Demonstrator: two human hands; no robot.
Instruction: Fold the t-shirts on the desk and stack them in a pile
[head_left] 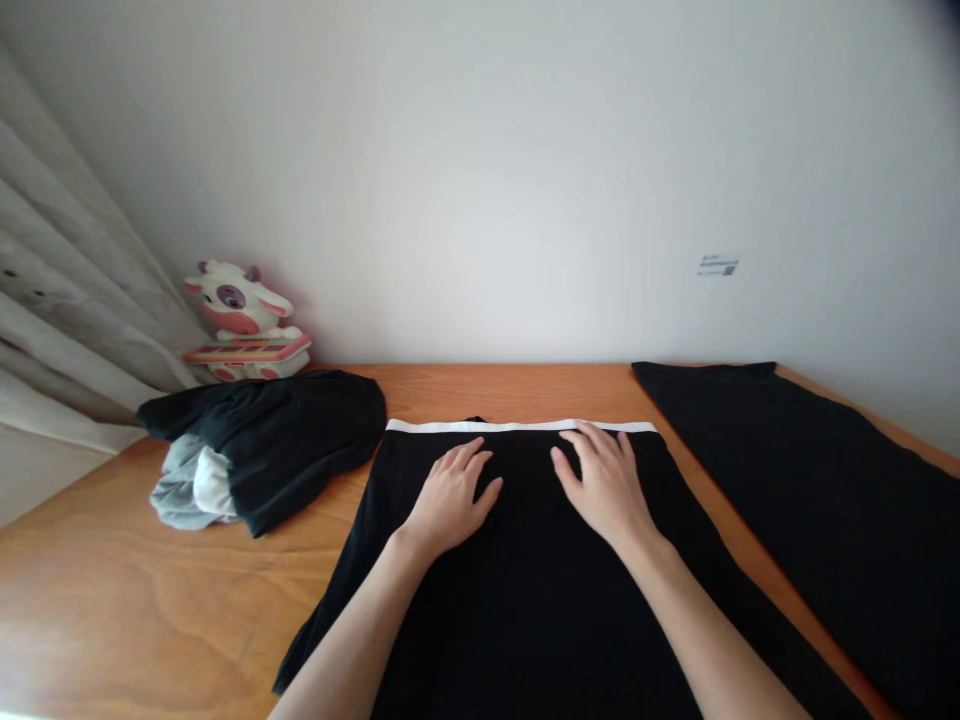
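Observation:
A black garment (pixel 525 580) with a white band along its far edge lies spread out flat in the middle. My left hand (pixel 452 495) rests on it left of centre, fingers apart, its fingertips just below the white band. On the right side of the cloth lies my right hand (pixel 604 480), also with spread fingers, some of them reaching the band. Neither hand holds anything. The near end of the garment runs out of view at the bottom.
On the wooden table (pixel 150 590), a crumpled black cloth (pixel 300 440) with grey and white fabric (pixel 214 480) lies left. Behind it stands a cow toy (pixel 244 320) with a keyboard, near a curtain (pixel 60 270). Another black garment (pixel 810 490) lies right. A wall (pixel 480 180) rises behind.

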